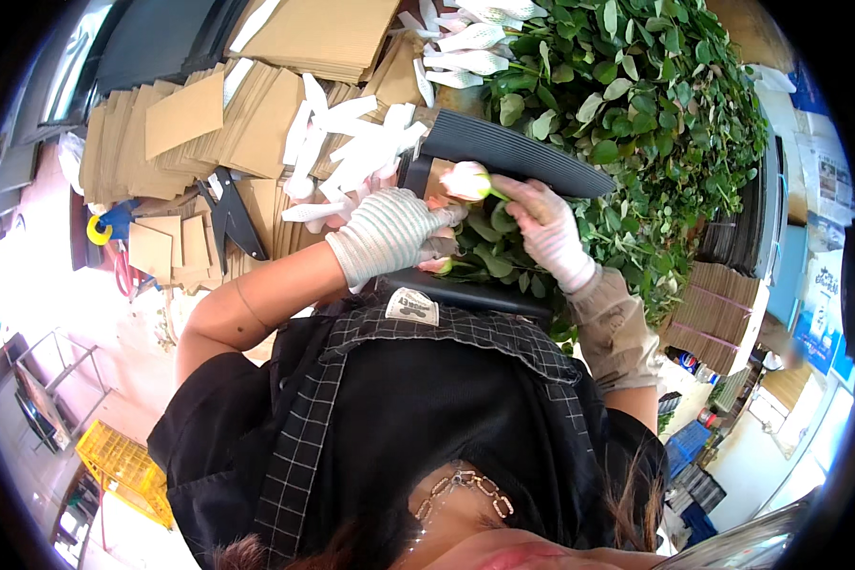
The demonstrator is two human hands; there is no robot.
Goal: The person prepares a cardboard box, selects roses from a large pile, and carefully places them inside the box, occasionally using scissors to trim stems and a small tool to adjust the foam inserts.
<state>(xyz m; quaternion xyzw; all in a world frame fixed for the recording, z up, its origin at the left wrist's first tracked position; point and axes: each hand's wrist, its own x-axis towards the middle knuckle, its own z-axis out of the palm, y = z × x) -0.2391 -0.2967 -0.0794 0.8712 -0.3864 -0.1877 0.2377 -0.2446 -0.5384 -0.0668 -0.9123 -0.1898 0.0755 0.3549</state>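
My right hand point(548, 233), in a pale glove, pinches the stem of a pale pink rose point(466, 180) just below its bloom. The bloom points left, over a black ribbed trough point(513, 152). My left hand point(387, 235), in a striped knit glove, is at the trough's left end with its fingers curled in. A bit of pink shows at its fingertips, but what they hold is hidden. Below them another pink rose point(435, 267) lies low in the trough, with green leaves point(492, 256) to its right. White foam net sleeves point(351, 142) lie heaped beside my left hand.
Stacks of brown cardboard sheets point(123, 142) stand at left, with a black stapler point(233, 218) and red-handled scissors point(123, 271) close by. Netted blooms point(475, 62) and a big leafy heap of stems point(636, 104) fill the far right. Bundled cardboard point(712, 318) stands at right.
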